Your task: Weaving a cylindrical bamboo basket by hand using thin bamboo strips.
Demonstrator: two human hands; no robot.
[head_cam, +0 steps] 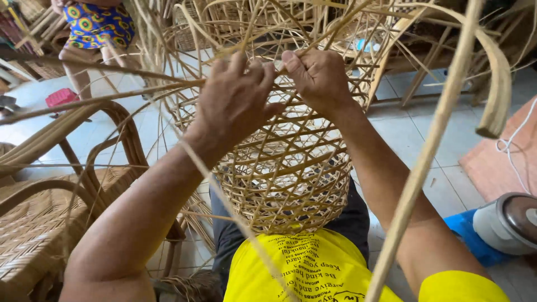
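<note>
Basket (pixel 285 173) of open-lattice cane, rounded and pale tan, resting on the person's lap

Left hand (pixel 235 100) and right hand (pixel 319 75) each have their grip clenched on thin, stiff cane strips (pixel 184 84) at the basket's unfinished rim, where loose ends fan outward. A woven rattan chair (pixel 45 218) with curved arms stands close by on the left, over smooth pale floor tiles (pixel 414 134)

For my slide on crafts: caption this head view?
Two hands, left and right, grip cane strips atop an openwork basket.

fingertips hidden behind hands, bystander (pixel 95 25) cropped
</note>
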